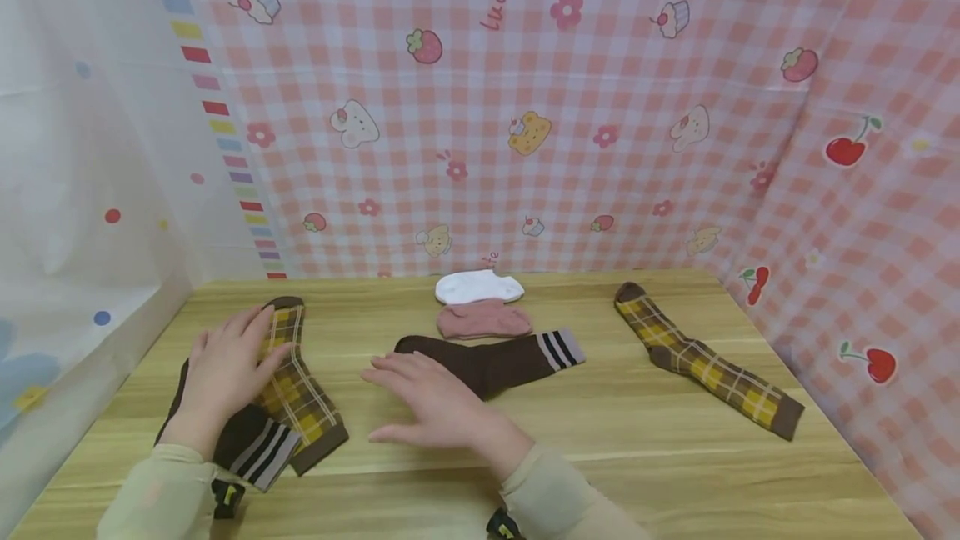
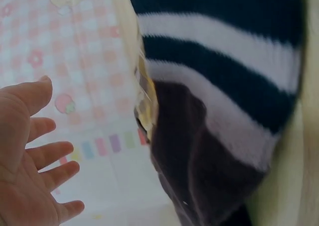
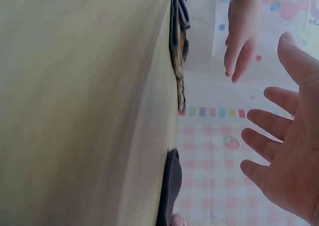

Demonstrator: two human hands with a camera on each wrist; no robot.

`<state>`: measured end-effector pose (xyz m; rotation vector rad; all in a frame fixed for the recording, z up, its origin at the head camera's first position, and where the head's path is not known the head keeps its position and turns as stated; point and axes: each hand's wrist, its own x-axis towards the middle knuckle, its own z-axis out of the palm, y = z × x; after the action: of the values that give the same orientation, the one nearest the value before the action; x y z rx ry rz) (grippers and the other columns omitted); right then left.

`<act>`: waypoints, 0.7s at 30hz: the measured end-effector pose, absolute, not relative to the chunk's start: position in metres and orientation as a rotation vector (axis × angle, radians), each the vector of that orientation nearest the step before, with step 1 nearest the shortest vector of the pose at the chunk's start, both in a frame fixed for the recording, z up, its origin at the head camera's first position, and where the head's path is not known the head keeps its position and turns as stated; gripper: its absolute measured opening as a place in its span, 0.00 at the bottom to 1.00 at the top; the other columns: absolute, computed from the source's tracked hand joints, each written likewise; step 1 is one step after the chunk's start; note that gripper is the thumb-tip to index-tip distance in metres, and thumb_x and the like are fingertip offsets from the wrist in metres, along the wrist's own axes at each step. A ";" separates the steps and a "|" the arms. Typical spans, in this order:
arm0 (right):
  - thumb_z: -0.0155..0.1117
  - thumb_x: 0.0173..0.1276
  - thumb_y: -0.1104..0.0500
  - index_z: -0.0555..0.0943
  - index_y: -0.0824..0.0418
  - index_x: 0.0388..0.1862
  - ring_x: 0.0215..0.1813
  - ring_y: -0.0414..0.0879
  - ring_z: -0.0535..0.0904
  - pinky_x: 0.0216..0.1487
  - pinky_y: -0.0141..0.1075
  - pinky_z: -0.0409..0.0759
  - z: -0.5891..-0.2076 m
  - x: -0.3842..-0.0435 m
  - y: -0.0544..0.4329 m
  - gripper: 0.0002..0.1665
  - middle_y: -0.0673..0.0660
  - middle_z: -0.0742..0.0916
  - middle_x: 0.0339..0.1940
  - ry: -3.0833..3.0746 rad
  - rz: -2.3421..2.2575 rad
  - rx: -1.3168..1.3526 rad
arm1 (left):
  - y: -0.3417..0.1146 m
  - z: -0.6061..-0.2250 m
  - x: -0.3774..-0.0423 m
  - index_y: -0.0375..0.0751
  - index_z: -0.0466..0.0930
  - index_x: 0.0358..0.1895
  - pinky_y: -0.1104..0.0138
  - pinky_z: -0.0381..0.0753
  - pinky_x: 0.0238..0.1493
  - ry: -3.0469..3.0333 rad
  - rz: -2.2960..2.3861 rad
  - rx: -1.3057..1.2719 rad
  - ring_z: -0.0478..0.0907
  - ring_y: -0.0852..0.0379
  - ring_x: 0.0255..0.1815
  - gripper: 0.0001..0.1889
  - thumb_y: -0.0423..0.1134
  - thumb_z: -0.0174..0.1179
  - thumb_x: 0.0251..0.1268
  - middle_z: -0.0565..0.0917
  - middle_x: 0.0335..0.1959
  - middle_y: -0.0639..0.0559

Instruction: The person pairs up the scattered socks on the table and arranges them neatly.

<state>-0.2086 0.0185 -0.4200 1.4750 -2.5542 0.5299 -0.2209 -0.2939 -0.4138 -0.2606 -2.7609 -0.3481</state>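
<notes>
My left hand (image 1: 225,369), fingers spread and holding nothing, hovers over a dark brown sock with striped cuff (image 1: 262,444); the hand hides part of it. Beside and partly under that sock lies a yellow-and-brown plaid sock (image 1: 303,398). The left wrist view shows the striped cuff (image 2: 219,52) large, apart from the fingers. In the middle, my right hand (image 1: 435,402) is held above the table with straight, spread fingers. It overlaps the toe side of a second dark brown striped sock (image 1: 502,365). The right wrist view shows the right palm (image 3: 291,171) raised off the tabletop.
Behind the middle brown sock lie a pink ankle sock (image 1: 483,319) and a white ankle sock (image 1: 476,287). Another plaid sock (image 1: 705,361) lies stretched out on the right. Printed cloth (image 1: 495,107) hangs around the wooden table (image 1: 600,457) at the back and sides.
</notes>
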 end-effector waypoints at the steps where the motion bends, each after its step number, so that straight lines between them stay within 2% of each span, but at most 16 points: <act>1: 0.61 0.69 0.35 0.66 0.55 0.75 0.77 0.47 0.58 0.77 0.40 0.48 -0.421 -0.208 0.016 0.43 0.57 0.70 0.74 -2.557 0.533 1.483 | -0.297 -0.415 -0.222 0.30 0.63 0.71 0.25 0.48 0.60 -2.765 -0.353 -0.254 0.60 0.22 0.63 0.33 0.47 0.60 0.70 0.65 0.67 0.25; 13: 0.59 0.69 0.35 0.65 0.54 0.76 0.75 0.46 0.61 0.76 0.38 0.52 -0.427 -0.201 -0.018 0.43 0.56 0.70 0.74 -2.589 0.511 1.540 | -0.329 -0.422 -0.233 0.27 0.68 0.64 0.26 0.56 0.55 -2.788 -0.331 -0.159 0.64 0.20 0.58 0.28 0.45 0.60 0.70 0.68 0.60 0.21; 21: 0.56 0.70 0.33 0.64 0.50 0.76 0.75 0.43 0.61 0.74 0.35 0.54 -0.430 -0.197 -0.042 0.42 0.52 0.70 0.74 -2.645 0.507 1.556 | -0.347 -0.424 -0.238 0.25 0.66 0.64 0.26 0.59 0.54 -2.855 -0.304 -0.110 0.64 0.20 0.58 0.31 0.47 0.60 0.70 0.67 0.61 0.19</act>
<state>-0.1968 -0.0415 -0.4300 1.5559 -2.6450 0.5067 -0.2375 -0.3466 -0.4240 -0.1095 -2.8554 -0.3039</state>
